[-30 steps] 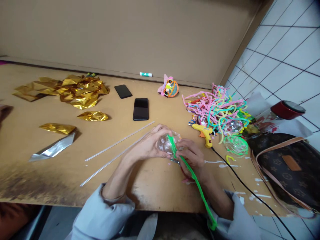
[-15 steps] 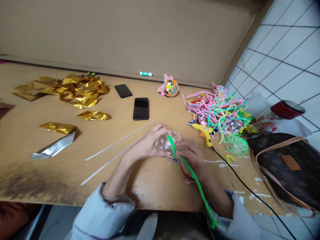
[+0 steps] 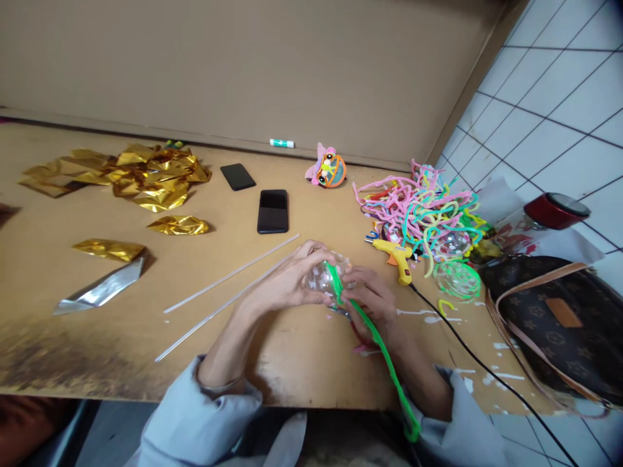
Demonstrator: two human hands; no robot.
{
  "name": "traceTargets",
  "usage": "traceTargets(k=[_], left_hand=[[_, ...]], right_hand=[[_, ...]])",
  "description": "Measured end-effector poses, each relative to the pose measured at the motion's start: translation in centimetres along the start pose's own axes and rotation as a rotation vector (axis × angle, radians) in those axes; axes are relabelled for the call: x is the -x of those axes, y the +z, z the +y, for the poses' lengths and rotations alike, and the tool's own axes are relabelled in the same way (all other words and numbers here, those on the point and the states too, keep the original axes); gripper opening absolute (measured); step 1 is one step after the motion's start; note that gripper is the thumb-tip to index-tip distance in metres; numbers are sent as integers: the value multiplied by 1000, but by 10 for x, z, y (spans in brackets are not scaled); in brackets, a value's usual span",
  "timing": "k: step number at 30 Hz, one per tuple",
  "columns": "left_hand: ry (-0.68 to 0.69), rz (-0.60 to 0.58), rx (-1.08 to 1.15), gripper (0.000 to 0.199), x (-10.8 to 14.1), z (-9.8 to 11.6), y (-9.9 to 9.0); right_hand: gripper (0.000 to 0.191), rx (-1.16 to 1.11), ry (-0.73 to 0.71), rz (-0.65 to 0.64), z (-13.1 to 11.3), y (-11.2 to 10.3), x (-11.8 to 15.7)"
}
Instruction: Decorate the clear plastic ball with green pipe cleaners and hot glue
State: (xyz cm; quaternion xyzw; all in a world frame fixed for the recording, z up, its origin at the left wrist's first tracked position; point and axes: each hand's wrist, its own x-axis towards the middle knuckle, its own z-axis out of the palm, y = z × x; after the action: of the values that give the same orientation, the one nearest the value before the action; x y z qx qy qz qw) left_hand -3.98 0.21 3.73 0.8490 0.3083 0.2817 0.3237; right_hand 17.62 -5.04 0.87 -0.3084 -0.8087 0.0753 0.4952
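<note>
Between my two hands is a clear plastic ball [image 3: 318, 279], just above the table's near half. My left hand [image 3: 292, 279] curls around its left side, thumb below and fingers on top. A bright green pipe cleaner [image 3: 379, 340] lies across the front of the ball, and its long loose end trails down past my right wrist to the sleeve. The fingers of my right hand [image 3: 374, 298] pinch that green strand against the ball's right side. Part of the ball is hidden behind my fingers.
A yellow glue gun [image 3: 396, 256] with a black cord lies right of my hands. Beyond it are a heap of pipe cleaners [image 3: 409, 207] and a brown handbag [image 3: 559, 331]. Two phones [image 3: 272, 211], clear sticks [image 3: 219, 279], gold foil [image 3: 160, 181] and a decorated ball [image 3: 331, 170] lie on the table.
The view has shifted very slightly, so the table items sit a little further left. My hands keep almost the same hold on the ball and the green pipe cleaner.
</note>
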Motion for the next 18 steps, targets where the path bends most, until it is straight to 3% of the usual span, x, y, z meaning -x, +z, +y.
traceTargets(k=[18], left_hand=[[10,22,28,58,-1,-2,2]], right_hand=[[19,-25,-12,53,6,2,0]])
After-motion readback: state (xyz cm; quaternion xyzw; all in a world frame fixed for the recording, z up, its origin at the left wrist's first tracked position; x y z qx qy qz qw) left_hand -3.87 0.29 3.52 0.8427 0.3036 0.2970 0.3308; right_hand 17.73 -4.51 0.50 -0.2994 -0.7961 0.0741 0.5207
